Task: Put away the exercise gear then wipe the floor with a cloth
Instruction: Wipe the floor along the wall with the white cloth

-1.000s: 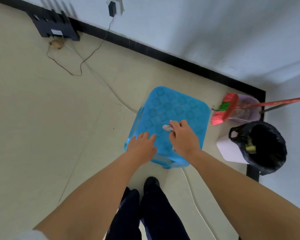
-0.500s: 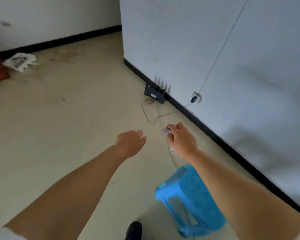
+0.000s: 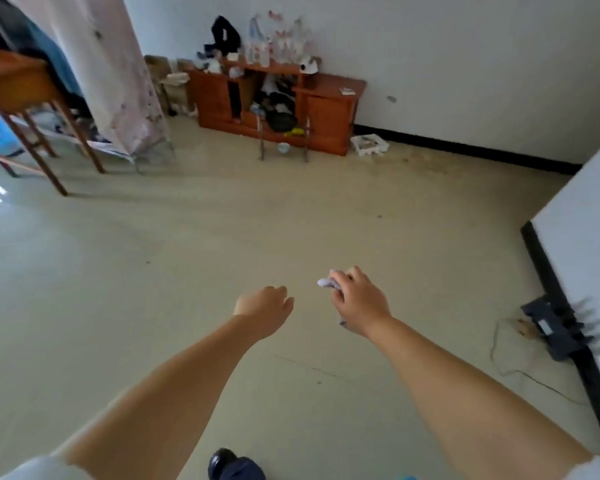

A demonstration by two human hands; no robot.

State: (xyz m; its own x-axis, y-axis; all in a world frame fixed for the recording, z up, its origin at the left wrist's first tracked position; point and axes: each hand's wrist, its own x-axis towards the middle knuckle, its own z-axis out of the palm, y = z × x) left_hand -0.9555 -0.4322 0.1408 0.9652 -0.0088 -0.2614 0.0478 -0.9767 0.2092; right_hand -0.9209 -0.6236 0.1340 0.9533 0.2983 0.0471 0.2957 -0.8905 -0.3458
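Item: cloth (image 3: 327,283), pale, bunched in our right hand (image 3: 359,303), fingers curled round it, held above floor (image 3: 187,254). Left hand (image 3: 264,308) held nothing, fingers loosely curled. We judged cloth soft, light, limp; best gripped as wad, pressed flat for wiping.

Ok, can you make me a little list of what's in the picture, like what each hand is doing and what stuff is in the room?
right hand: fingers curled round a small pale cloth, held up above the floor
left hand: loose, holding nothing
floor: pale, with a few small dark specks
far wall: low wooden cabinet cluttered with clothes and bottles
left side: wooden table beside a pale curtain
right side: dark router on the floor by the wall, cable trailing from it
wiping: not yet begun
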